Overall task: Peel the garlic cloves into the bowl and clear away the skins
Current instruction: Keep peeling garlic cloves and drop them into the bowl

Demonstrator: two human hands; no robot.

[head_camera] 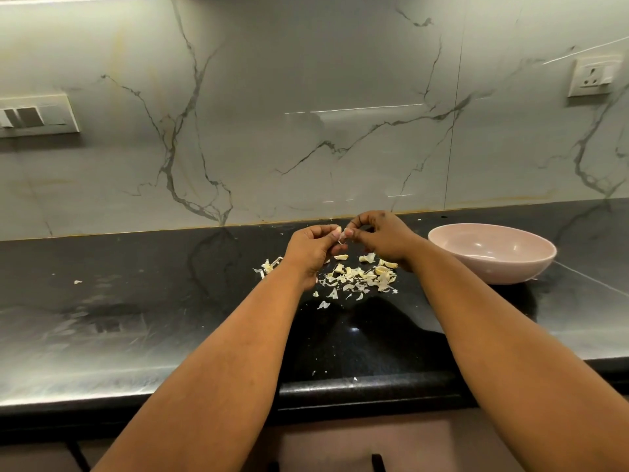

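Observation:
My left hand (311,248) and my right hand (383,238) meet above the black counter, and both pinch a small pale garlic clove (343,236) between their fingertips. A thin strip of skin hangs from the clove. Beneath the hands lies a heap of garlic skins and cloves (360,277), with a few more skins (269,266) left of my left wrist. A pink bowl (531,264) stands on the counter to the right of my right hand; the part of its inside that shows is bare.
The black counter (136,318) runs the whole width, with its front edge near me. A marble wall rises behind it, carrying a switch plate (37,115) at left and a socket (592,78) at right. One stray skin flake (78,282) lies far left.

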